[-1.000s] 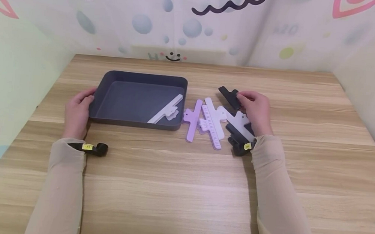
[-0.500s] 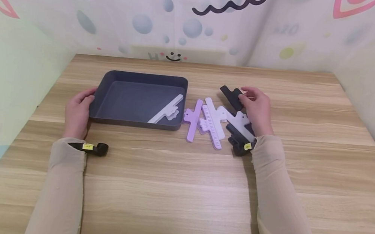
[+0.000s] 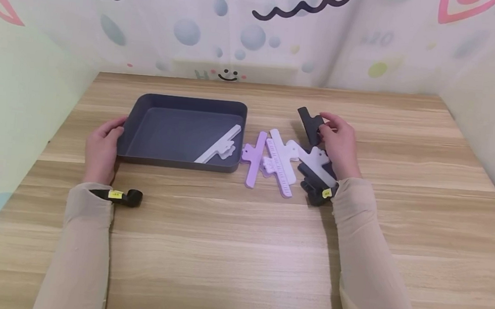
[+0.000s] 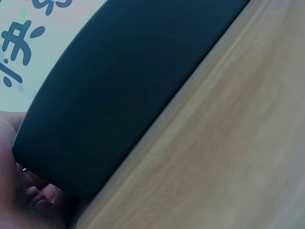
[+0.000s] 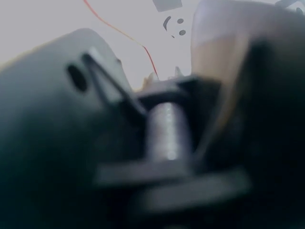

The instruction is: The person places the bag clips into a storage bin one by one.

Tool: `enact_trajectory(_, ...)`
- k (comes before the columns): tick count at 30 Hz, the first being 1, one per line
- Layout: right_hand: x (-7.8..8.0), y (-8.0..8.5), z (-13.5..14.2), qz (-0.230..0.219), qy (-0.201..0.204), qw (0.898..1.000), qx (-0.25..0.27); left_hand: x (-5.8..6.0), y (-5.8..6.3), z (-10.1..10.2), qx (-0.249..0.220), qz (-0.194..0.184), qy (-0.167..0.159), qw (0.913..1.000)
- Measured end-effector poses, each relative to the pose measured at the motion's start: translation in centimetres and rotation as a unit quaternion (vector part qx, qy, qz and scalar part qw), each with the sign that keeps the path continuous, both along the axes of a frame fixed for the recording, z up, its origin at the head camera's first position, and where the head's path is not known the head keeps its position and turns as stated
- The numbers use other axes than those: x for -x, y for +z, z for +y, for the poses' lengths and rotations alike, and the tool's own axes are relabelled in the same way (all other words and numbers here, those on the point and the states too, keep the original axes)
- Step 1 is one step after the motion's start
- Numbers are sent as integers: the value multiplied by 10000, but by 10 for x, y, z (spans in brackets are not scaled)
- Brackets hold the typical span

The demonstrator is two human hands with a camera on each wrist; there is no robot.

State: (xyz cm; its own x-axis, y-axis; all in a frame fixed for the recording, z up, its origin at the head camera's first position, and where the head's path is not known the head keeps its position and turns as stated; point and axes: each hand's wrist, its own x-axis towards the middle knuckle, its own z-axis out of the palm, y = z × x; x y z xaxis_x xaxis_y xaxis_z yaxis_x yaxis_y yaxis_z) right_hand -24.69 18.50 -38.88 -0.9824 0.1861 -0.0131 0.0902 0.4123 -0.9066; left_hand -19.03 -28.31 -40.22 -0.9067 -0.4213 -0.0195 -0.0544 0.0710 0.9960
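A dark rectangular tray (image 3: 175, 163) stands on the table, and a white clip (image 3: 219, 144) lies in its right part. My left hand (image 3: 102, 150) grips the tray's left wall; curled fingers show at its corner in the left wrist view. My right hand (image 3: 339, 143) pinches a black clip (image 3: 310, 126) by its handle, tilted, at the far right. Right of the tray lie a lilac clip (image 3: 254, 159), a lilac clip with ruler marks (image 3: 281, 170), a white clip (image 3: 284, 153), a grey clip (image 3: 316, 162) and a black clip (image 3: 310, 178). In the right wrist view a clip's spring (image 5: 169, 131) shows blurred and close.
The wooden table (image 3: 229, 252) reaches back to a printed curtain (image 3: 259, 36), with pale walls at the left and right sides. A small black wrist camera (image 3: 133, 198) sits by the left sleeve; another (image 3: 315, 197) overlaps the clips at the right.
My right hand has drawn the black clip slightly back and right, and the clip has tipped more upright. My left hand and the tray have stayed put.
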Motion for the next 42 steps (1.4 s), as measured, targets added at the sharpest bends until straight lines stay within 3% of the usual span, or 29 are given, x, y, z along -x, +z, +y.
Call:
enact_trajectory(8, 0, 4, -1, -61, -59, 9999, 132, 0, -1, 0, 34, -42, -18, 10000)
enact_trajectory(18, -5, 19, -9, -155, 16, 9916, 1281, 0, 0, 0, -15, -11, 0, 10000)
enact_trajectory(28, -9, 25, -23, -166, 559, 9896, 1313, -1, 1, 0, 42, -115, -24, 9999)
enact_trajectory(40, -11, 27, -33, -87, 813, 9851, 1515, -1, 0, -1, 129, -117, -36, 9998)
enact_trajectory(42, -8, 24, -32, -19, 787, 9811, 1767, -1, 1, 0, 117, -110, -30, 9999)
